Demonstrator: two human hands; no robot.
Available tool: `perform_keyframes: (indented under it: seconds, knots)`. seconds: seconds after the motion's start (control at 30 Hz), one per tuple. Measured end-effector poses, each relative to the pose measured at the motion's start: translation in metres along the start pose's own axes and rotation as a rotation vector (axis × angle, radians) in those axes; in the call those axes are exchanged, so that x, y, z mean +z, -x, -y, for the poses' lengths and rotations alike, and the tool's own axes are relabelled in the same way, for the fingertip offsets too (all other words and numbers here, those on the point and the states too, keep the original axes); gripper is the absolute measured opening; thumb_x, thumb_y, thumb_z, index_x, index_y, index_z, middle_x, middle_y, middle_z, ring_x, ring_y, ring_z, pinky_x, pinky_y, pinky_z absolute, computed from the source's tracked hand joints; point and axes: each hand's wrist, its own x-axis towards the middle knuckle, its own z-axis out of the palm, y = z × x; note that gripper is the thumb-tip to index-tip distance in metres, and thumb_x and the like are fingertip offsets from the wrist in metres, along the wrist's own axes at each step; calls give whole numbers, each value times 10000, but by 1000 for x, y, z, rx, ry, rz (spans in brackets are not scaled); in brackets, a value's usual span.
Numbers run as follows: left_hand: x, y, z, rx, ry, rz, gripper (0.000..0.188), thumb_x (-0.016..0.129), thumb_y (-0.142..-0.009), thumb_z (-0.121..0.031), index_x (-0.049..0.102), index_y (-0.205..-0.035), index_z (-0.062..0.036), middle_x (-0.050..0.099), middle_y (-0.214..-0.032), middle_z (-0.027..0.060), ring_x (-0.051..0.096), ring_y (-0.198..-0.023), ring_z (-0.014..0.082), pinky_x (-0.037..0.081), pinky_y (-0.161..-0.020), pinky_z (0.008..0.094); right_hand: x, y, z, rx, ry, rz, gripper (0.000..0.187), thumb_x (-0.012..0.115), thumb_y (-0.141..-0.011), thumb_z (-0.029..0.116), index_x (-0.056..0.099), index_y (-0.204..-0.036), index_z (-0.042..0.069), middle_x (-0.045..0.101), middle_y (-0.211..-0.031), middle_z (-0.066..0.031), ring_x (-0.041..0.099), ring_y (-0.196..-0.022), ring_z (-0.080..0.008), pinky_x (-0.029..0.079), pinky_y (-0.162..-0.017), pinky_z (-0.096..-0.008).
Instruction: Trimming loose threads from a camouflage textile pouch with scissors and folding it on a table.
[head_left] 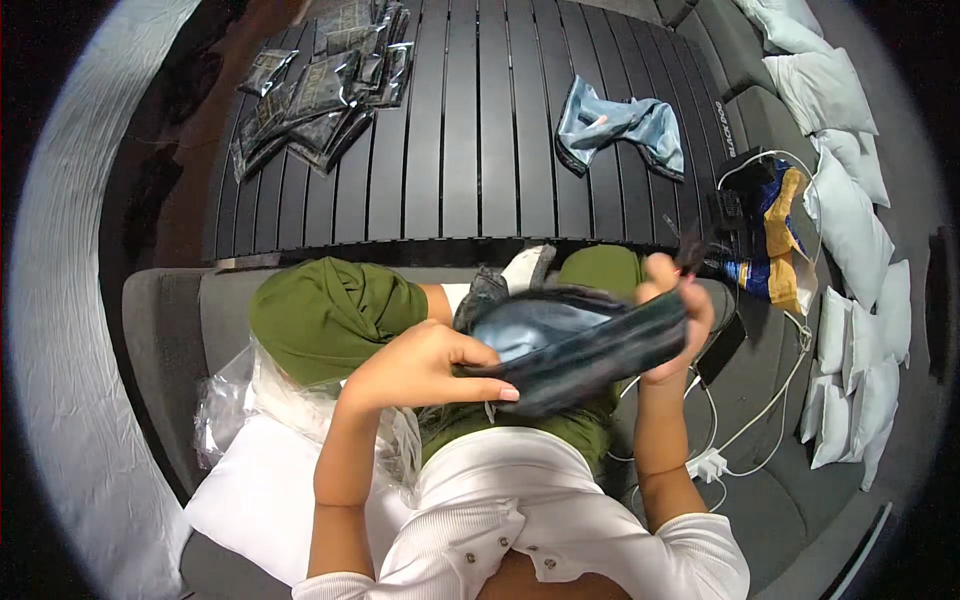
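Over the lap, left hand [425,365], right hand [675,315] gripping dark pouch [570,350] edges

A dark, glossy plastic pouch [590,352] is held over the person's lap, stretched lengthwise and tilted, its right end higher than its left. Its mouth faces up and is pulled open, with a folded light-blue denim garment [525,326] sitting partly inside; a greyer fold of the cloth sticks out at the upper left. The pouch looks dark teal, though glare makes its colour hard to tell
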Motion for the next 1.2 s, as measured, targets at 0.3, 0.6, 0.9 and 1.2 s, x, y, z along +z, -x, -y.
perform_keyframes:
  seconds: [0.3, 0.6, 0.9, 1.2]
  knots:
    - [-16, 16, 17, 341, 201, -199, 306, 562, -809, -145, 512, -607, 80, 423, -483, 99, 358, -441, 146, 297, -431, 284, -3, -8, 25, -279, 254, -562, 215, 454, -848, 207, 440, -718, 37, 509, -612, -67, 569, -585, -172, 464, -523, -280]
    - [-15, 14, -3, 186, 478, -244, 352, 532, -832, -192, 491, -545, 7, 314, -454, -28, 228, -409, 46, 170, -384, 238, -43, 0, 50, 537, 1574, 627, 285, 735, -640, 129, 507, -640, -42, 537, -610, -94, 477, -524, -140, 366, -508, -273]
    - [-7, 5, 2, 13, 542, -317, 231, 581, -810, -150, 639, -837, 72, 638, -713, 78, 561, -656, 90, 450, -632, 207, -72, 2, 46, -36, 370, 216, 211, 499, -621, 151, 414, -507, -5, 434, -458, -107, 392, -375, -191, 364, -402, -332]
    - [-73, 6, -77, 105, -265, -402, 169, 586, -798, -195, 627, -818, -31, 559, -569, 91, 518, -490, 131, 403, -461, 259, 9, -32, 94, -240, 1073, 232, 223, 606, -757, 211, 512, -648, 41, 492, -581, -6, 434, -514, -77, 370, -538, -192]
